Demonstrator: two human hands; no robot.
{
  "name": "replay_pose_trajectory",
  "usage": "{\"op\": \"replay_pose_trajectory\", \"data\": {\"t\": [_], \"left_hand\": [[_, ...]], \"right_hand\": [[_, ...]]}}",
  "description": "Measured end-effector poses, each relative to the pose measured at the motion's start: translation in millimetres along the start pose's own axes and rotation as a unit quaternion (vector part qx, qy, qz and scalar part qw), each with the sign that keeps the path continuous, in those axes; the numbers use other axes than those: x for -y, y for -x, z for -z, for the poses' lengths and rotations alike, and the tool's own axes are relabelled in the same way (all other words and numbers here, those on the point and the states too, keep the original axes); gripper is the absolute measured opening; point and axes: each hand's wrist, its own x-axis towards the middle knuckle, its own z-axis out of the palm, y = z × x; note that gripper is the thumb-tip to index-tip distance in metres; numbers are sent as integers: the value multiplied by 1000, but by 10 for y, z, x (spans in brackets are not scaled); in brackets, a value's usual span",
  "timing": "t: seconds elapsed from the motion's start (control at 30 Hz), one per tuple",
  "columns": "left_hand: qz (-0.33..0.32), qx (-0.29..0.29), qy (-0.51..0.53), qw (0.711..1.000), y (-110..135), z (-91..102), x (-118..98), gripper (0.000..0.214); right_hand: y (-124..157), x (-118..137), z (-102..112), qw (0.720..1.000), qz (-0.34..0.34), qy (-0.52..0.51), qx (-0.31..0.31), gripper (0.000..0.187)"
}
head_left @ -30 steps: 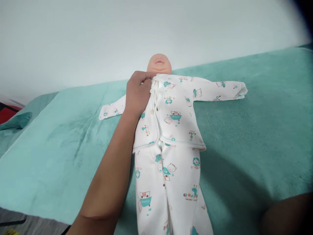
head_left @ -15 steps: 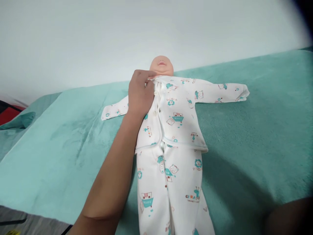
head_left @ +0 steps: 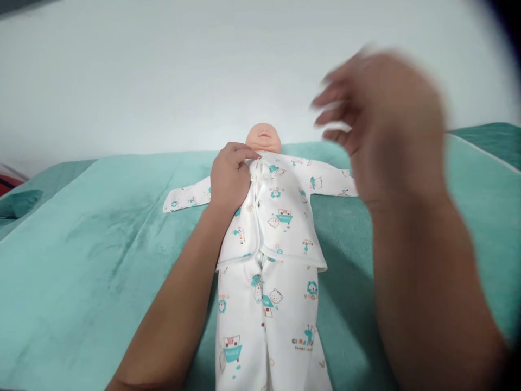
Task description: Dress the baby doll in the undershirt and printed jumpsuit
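A baby doll (head_left: pixel 264 137) lies on its back on a teal blanket (head_left: pixel 101 260), dressed in a white printed jacket (head_left: pixel 280 217) and matching trousers (head_left: pixel 264 320). My left hand (head_left: pixel 228 176) rests on the doll's chest and pinches the jacket's collar edge near the top buttons. My right hand (head_left: pixel 382 119) is raised in the air, blurred, fingers spread and holding nothing. It hides the end of the doll's far sleeve.
A pale wall runs behind the blanket. A folded teal cloth (head_left: pixel 18 202) lies at the far left edge, with something red beyond it. The blanket stretches wide on both sides of the doll.
My right hand has risen from the lower right corner into the air in front of the view. The left hand stays at the collar. The view has tilted a little upward.
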Motion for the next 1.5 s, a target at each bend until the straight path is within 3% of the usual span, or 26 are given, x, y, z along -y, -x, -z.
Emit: {"op": "replay_pose_trajectory", "data": {"t": [0.07,0.13,0.2,0.4,0.63,0.77,0.9,1.07,1.17,1.3,1.5], "left_hand": [[5,-6,-20,1000,4,0,8,40],[6,-12,-35,999,8,2,14,38],[7,-18,-47,999,12,8,19,39],[-44,28,-51,997,24,33,16,46],[8,-10,-83,996,39,29,22,35],[14,-29,-66,997,58,34,13,30],[25,-50,-35,998,104,72,-44,33],[70,-61,43,995,205,142,-110,27],[121,-38,105,986,246,166,-121,24],[142,-6,179,974,254,233,-148,18],[169,160,199,952,214,528,-205,26]], "right_hand": [[21,-36,-117,993,-34,87,73,25],[102,-84,-266,964,-66,208,150,27],[201,-103,-391,934,-62,299,184,25],[348,-25,-490,881,-19,420,219,23],[359,-69,-571,889,-1,423,177,8],[341,-86,-573,915,-21,368,166,11],[332,-96,-559,962,-95,188,171,18],[351,-201,-570,973,-189,27,133,20],[346,-271,-551,966,-210,-75,129,23],[318,-285,-539,951,-210,-188,127,22],[310,-257,-585,959,-198,-150,136,20]]}}
